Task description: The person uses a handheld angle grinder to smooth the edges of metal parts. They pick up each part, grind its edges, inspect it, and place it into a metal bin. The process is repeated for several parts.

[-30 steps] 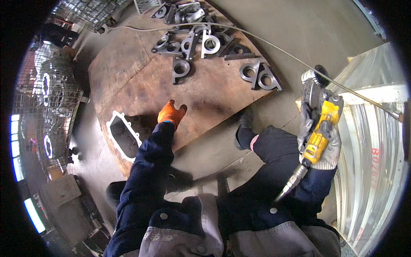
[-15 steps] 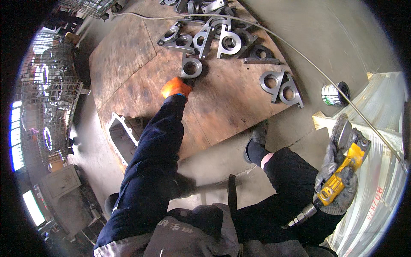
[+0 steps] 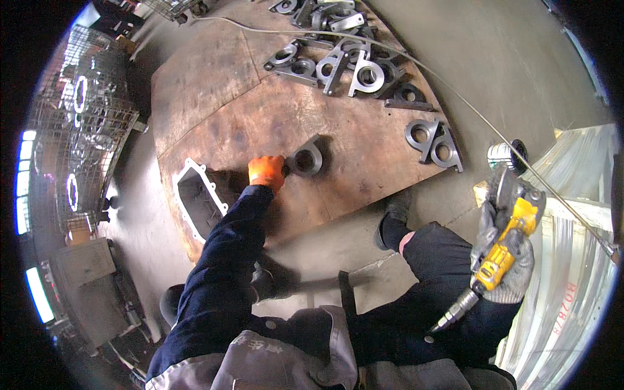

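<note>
My left hand, in an orange glove, reaches over the wooden board and is closed on the near edge of a grey metal ring bracket. The bracket's flat flange points up and away, and its ring lies on or just above the wood; I cannot tell which. My right hand, in a grey knit glove, grips a yellow power grinder above my right thigh. Its dark, worn disc is at the far end, and a silver fitting points toward my lap.
More brackets are heaped on the board's far side; two lie at its right edge. A hollow metal housing stands at left. A thin hose crosses the far side. A can and a plastic-wrapped stack are at right.
My left hand has drawn the bracket nearer, away from the heap, and turned it so its flange points away. The right hand still holds the grinder. The whole view has shifted slightly.
</note>
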Tool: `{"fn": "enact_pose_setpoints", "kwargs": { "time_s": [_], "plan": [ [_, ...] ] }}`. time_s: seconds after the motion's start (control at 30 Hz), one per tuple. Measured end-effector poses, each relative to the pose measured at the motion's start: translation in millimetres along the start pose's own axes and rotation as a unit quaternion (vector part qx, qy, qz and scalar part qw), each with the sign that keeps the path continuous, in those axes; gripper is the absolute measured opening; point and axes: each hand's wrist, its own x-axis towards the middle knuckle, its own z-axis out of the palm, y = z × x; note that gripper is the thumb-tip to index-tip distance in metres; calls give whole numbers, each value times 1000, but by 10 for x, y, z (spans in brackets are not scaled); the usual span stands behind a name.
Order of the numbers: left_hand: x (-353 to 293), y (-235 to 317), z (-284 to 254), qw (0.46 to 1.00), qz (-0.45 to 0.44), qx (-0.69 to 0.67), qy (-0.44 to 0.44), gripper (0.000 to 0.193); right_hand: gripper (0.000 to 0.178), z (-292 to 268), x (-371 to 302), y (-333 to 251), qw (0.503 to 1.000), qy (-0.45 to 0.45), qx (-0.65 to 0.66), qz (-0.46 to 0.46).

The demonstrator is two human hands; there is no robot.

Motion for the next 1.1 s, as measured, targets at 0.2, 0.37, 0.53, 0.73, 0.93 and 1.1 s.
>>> {"fn": "enact_pose_setpoints", "kwargs": {
  "time_s": [0.2, 0.37, 0.53, 0.73, 0.93, 1.1],
  "plan": [
    [-825, 228, -245, 981, -120, -131, 77, 38, 66, -32, 43, -58, 996, -38, -66, 44],
    [-1810, 633, -919, 955, -112, -276, 4, 50, 35, 198, 38, -61, 988, -90, -76, 104],
    [-2160, 1072, -1468, 960, -88, -265, -23, 65, 38, 375, -43, -25, 976, -84, -108, 167],
    [-1688, 1342, -1605, 970, -50, -213, -103, 67, 35, 216, 20, 35, 959, -75, -163, 221],
    [-908, 1365, -829, 986, -65, -134, -68, 45, 36, -45, 89, 67, 942, 10, -230, 245],
    [-734, 1322, -232, 961, -150, -232, -24, 35, 36, -80, 231, 51, 956, 21, -184, 229]
  ]
}}
